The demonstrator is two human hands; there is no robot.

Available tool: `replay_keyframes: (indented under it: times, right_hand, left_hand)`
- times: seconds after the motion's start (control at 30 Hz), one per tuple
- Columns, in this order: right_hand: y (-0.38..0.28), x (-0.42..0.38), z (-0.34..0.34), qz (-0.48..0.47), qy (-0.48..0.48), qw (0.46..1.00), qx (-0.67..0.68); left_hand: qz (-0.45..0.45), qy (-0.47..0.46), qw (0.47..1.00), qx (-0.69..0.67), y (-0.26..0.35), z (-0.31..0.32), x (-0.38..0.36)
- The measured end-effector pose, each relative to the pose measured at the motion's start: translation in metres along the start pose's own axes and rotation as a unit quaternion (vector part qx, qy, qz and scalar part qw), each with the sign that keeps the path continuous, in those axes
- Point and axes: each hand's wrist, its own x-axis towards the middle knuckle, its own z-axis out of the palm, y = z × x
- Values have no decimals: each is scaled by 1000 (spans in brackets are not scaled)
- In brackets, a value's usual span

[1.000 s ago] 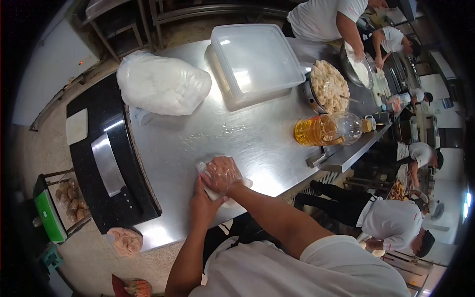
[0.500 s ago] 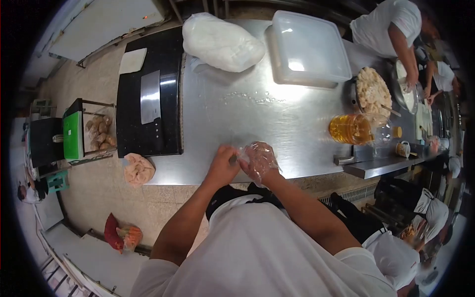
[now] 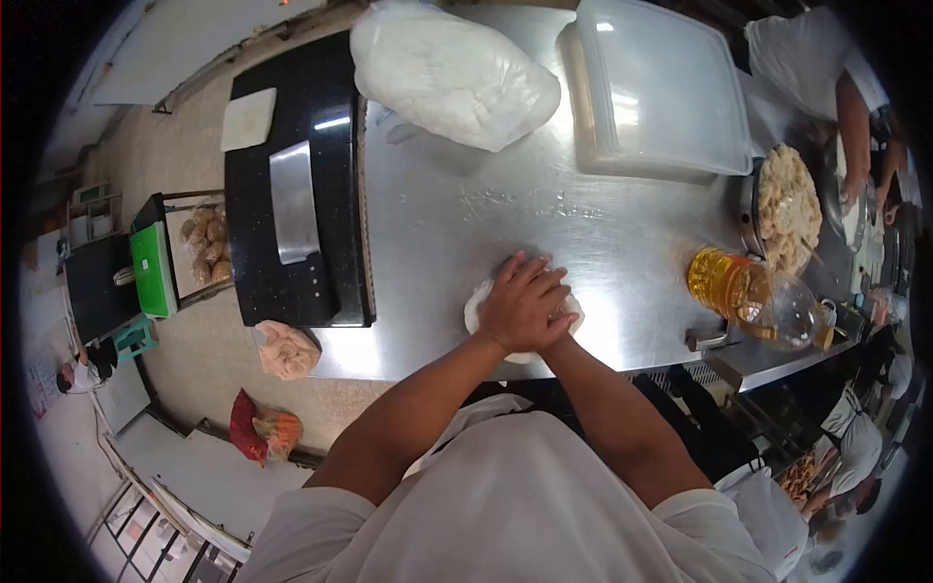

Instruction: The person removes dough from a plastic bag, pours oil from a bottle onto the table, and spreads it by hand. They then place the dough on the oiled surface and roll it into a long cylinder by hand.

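Head view: the left hand [image 3: 526, 303] lies flat, its grip wide and fingers spread, over the mostly hidden right hand [image 3: 555, 334], whose grip cannot be told; beneath them a white, round, flattened dough-like disc [image 3: 475, 307] rests just inside the near edge of the grey metal bench [image 3: 428, 282]. Uneven pressure could thin one side or skid it over that edge, and the scattered clear droplets [image 3: 530, 204] farther in could, if reached, worsen slipping.
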Motion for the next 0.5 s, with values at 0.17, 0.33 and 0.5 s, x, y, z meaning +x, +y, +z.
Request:
replay_keyframes:
  times: [0.17, 0.33, 0.5]
  right_hand:
    - [1, 9, -8, 8, -81, 996, 35]
    - [-4, -19, -63, 23, -69, 989, 127]
    - [28, -75, -5, 76, 13, 910, 407]
  left_hand:
    - [26, -11, 993, -110, -18, -15, 18]
    - [-250, 11, 867, -430, -35, -18, -14]
    - [-106, 24, 923, -369, 39, -11, -30]
